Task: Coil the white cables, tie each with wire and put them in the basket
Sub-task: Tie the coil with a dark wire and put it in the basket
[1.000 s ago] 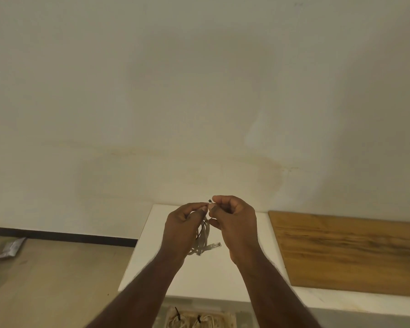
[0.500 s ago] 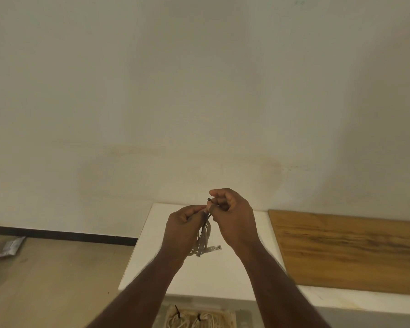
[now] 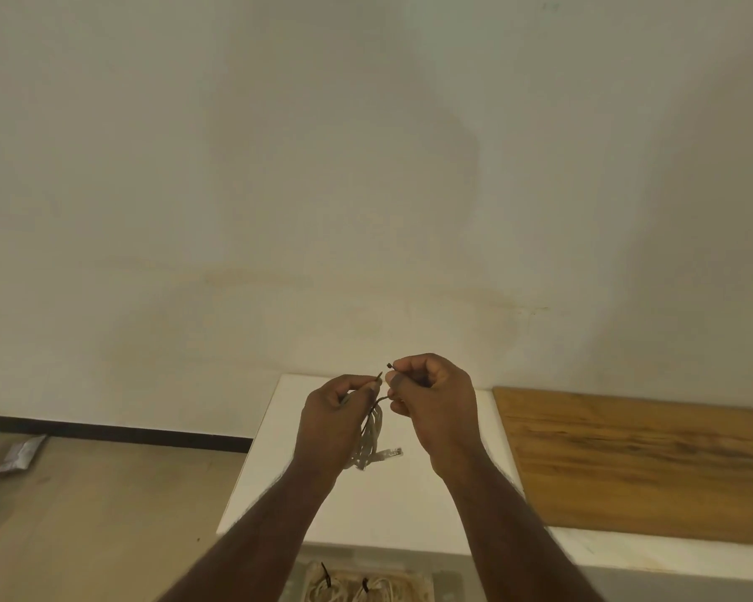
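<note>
Two hands work above a white table (image 3: 383,506): the left hand (image 3: 338,421) grips a coiled white cable (image 3: 371,441), the right hand (image 3: 431,406) pinches the dark tie wire (image 3: 381,399). Loose wire ends could slip, letting the coil spring open short of the basket (image 3: 422,586).

Wall (image 3: 366,167): plain off-white, faint yellowish stain band low down, soft shadows. Dark skirting board (image 3: 105,431) along wall base at left. Floor (image 3: 105,514): tan, smooth. White table (image 3: 401,506) against wall. Wooden board (image 3: 644,467) on table, right side, far edge near wall. Grey packet (image 3: 16,454) on floor, left edge.
</note>
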